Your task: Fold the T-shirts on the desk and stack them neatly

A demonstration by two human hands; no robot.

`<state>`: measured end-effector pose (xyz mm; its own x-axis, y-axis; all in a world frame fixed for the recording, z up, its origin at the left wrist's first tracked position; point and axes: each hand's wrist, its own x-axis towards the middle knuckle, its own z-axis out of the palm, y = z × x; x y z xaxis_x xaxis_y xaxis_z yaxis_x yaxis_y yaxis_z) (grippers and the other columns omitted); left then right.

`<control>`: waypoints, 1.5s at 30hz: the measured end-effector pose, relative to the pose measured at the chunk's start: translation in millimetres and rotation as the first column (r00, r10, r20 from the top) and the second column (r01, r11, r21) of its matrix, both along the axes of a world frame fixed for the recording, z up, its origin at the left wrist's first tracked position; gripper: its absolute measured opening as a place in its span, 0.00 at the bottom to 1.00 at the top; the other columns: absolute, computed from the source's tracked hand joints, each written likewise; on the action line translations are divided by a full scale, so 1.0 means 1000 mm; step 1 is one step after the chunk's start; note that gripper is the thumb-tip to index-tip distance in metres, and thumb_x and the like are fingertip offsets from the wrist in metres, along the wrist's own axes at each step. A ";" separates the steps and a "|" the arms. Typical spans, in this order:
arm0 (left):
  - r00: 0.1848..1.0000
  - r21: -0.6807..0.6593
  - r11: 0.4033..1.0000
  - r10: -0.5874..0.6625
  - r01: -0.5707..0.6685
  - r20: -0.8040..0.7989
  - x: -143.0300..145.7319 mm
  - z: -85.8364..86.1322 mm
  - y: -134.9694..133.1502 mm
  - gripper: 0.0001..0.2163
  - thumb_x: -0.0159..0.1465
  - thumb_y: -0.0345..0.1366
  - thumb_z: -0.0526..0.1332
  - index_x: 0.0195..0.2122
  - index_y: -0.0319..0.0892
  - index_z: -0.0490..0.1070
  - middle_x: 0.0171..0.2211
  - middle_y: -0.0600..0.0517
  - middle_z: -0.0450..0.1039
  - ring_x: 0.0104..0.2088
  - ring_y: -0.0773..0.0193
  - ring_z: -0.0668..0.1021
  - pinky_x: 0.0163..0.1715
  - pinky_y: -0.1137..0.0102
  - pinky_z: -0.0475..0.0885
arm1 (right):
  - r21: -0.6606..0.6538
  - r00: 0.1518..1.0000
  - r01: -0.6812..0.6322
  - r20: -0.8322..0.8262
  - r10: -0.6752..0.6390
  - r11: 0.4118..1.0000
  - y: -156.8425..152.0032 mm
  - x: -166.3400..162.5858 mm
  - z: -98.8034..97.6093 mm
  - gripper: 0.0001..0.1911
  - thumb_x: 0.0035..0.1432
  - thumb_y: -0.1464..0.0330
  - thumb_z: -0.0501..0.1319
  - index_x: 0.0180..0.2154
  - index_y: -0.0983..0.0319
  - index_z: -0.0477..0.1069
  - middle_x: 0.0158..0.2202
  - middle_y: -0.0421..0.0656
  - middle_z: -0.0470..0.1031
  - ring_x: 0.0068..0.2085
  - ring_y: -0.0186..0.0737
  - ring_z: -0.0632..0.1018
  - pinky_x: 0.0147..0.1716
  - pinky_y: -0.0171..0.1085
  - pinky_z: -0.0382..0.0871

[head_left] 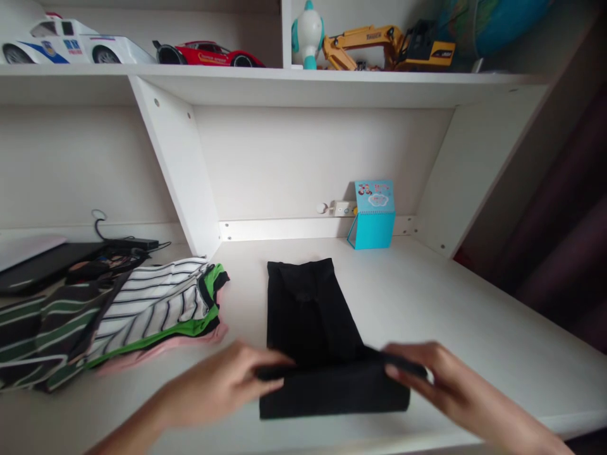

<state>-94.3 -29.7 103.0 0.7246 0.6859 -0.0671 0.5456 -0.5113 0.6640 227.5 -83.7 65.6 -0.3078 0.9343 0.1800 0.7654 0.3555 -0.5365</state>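
A black garment lies lengthwise on the white desk, its near end folded over into a thick band. My left hand pinches the left end of that folded band, thumb on top. My right hand grips the band's right end, fingers closed over the fabric edge. Both hands are slightly blurred.
A pile of folded clothes, striped white, green and pink, lies left of the garment. Behind it are a dark laptop and cables. A blue box stands at the back wall. Toy cars and a toy excavator fill the upper shelf.
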 end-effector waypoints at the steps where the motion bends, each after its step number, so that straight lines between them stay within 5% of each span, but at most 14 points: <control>1: 0.997 -0.005 0.997 0.073 -0.073 0.035 0.005 0.002 0.026 0.17 0.61 0.44 0.54 0.48 0.45 0.69 0.37 0.52 0.75 0.36 0.62 0.75 0.36 0.73 0.68 | 0.010 0.997 0.074 -0.031 -0.073 0.997 0.026 0.001 0.007 0.19 0.58 0.55 0.49 0.40 0.58 0.72 0.35 0.44 0.75 0.35 0.42 0.75 0.32 0.36 0.69; 4: 0.958 -0.073 0.984 0.174 -0.162 0.228 0.026 -0.012 0.118 0.16 0.57 0.44 0.57 0.40 0.38 0.72 0.32 0.51 0.74 0.33 0.62 0.74 0.31 0.73 0.67 | 0.013 0.992 0.093 -0.083 -0.092 0.996 0.121 0.000 0.011 0.18 0.56 0.55 0.52 0.32 0.64 0.69 0.26 0.40 0.70 0.28 0.35 0.70 0.26 0.32 0.63; 8: 0.857 -0.267 0.875 0.464 -0.404 0.225 0.045 -0.061 0.210 0.10 0.53 0.38 0.60 0.33 0.37 0.72 0.24 0.53 0.72 0.25 0.66 0.73 0.25 0.73 0.65 | -0.100 0.977 0.205 -0.032 -0.209 0.974 0.222 -0.012 -0.024 0.11 0.56 0.63 0.52 0.31 0.65 0.65 0.24 0.38 0.66 0.25 0.30 0.68 0.25 0.29 0.60; 12: 0.815 -0.238 0.838 0.538 -0.491 0.215 0.043 -0.106 0.230 0.08 0.51 0.36 0.60 0.29 0.37 0.71 0.24 0.52 0.72 0.27 0.63 0.74 0.26 0.72 0.65 | -0.107 0.974 0.225 0.041 -0.221 0.969 0.252 -0.019 -0.060 0.08 0.56 0.68 0.51 0.28 0.64 0.63 0.24 0.39 0.66 0.27 0.30 0.68 0.28 0.29 0.58; 16: 0.810 -0.133 0.862 0.506 -0.490 0.296 0.034 -0.121 0.230 0.10 0.56 0.39 0.57 0.35 0.38 0.70 0.29 0.51 0.73 0.30 0.64 0.74 0.28 0.73 0.66 | -0.083 0.964 0.257 0.085 -0.251 0.963 0.259 -0.016 -0.071 0.09 0.59 0.66 0.47 0.35 0.63 0.62 0.30 0.41 0.69 0.31 0.33 0.69 0.31 0.31 0.58; 20: 0.795 0.105 0.788 0.601 -0.607 0.087 0.030 -0.116 0.239 0.10 0.58 0.41 0.56 0.32 0.40 0.69 0.25 0.53 0.71 0.26 0.65 0.74 0.27 0.72 0.65 | -0.089 0.934 0.340 0.145 -0.326 0.936 0.271 -0.018 -0.075 0.09 0.58 0.67 0.48 0.38 0.63 0.63 0.34 0.46 0.70 0.37 0.39 0.71 0.34 0.33 0.59; 25: 0.727 0.222 0.710 0.686 -0.668 -0.006 0.032 -0.114 0.248 0.13 0.49 0.38 0.64 0.35 0.40 0.69 0.38 0.48 0.71 0.41 0.56 0.73 0.36 0.70 0.65 | -0.070 0.892 0.430 0.185 -0.412 0.900 0.279 -0.023 -0.083 0.20 0.49 0.66 0.60 0.44 0.66 0.63 0.42 0.53 0.69 0.44 0.47 0.70 0.37 0.37 0.61; 30: 0.797 0.159 0.791 0.602 -0.590 -0.040 0.041 -0.102 0.254 0.08 0.47 0.32 0.64 0.29 0.38 0.72 0.30 0.49 0.74 0.35 0.56 0.75 0.33 0.71 0.67 | -0.105 0.923 0.372 0.144 -0.356 0.922 0.283 -0.022 -0.071 0.11 0.47 0.67 0.62 0.33 0.66 0.69 0.30 0.43 0.73 0.32 0.36 0.74 0.32 0.34 0.65; 34: 0.868 0.170 0.851 0.489 -0.497 0.088 0.043 -0.048 0.254 0.08 0.51 0.35 0.62 0.31 0.38 0.72 0.30 0.52 0.74 0.34 0.59 0.75 0.35 0.71 0.67 | 0.030 0.936 0.350 0.019 -0.351 0.936 0.277 -0.008 -0.021 0.07 0.46 0.70 0.60 0.31 0.65 0.69 0.28 0.41 0.73 0.32 0.37 0.74 0.31 0.32 0.64; 38: 0.870 0.297 0.882 0.210 -0.365 0.447 0.038 0.025 0.217 0.13 0.56 0.39 0.58 0.39 0.37 0.68 0.36 0.50 0.72 0.36 0.62 0.74 0.37 0.70 0.67 | 0.296 0.944 0.317 -0.189 -0.270 0.901 0.237 0.012 0.037 0.12 0.53 0.66 0.55 0.40 0.62 0.64 0.38 0.42 0.71 0.39 0.36 0.72 0.37 0.33 0.65; 40: 0.882 0.381 0.871 0.114 -0.310 0.457 0.035 0.042 0.183 0.11 0.57 0.38 0.57 0.39 0.38 0.68 0.38 0.50 0.72 0.39 0.62 0.74 0.40 0.70 0.66 | 0.446 0.952 0.253 -0.272 -0.139 0.859 0.204 0.016 0.046 0.10 0.53 0.66 0.55 0.39 0.61 0.64 0.37 0.42 0.71 0.38 0.37 0.72 0.38 0.35 0.65; 42: 0.925 0.444 0.861 0.072 -0.246 0.373 0.035 0.037 0.148 0.09 0.58 0.33 0.56 0.39 0.40 0.68 0.42 0.51 0.71 0.43 0.63 0.72 0.45 0.70 0.64 | 0.537 0.966 0.167 -0.258 -0.027 0.827 0.169 0.018 0.036 0.08 0.52 0.69 0.55 0.37 0.61 0.63 0.39 0.43 0.70 0.40 0.38 0.71 0.40 0.37 0.65; 45: 0.986 0.446 0.889 0.030 -0.101 0.163 0.035 0.000 0.101 0.11 0.56 0.25 0.53 0.38 0.43 0.69 0.47 0.52 0.69 0.47 0.64 0.71 0.49 0.71 0.61 | 0.439 0.994 -0.019 -0.090 0.065 0.898 0.121 0.020 -0.002 0.11 0.51 0.75 0.51 0.38 0.60 0.64 0.46 0.46 0.67 0.48 0.40 0.68 0.45 0.40 0.63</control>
<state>-59.5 71.5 102.8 0.6543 0.6622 0.3652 0.5017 -0.7415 0.4455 247.6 37.1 63.9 -0.3037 0.7410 0.5989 0.6950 0.6022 -0.3927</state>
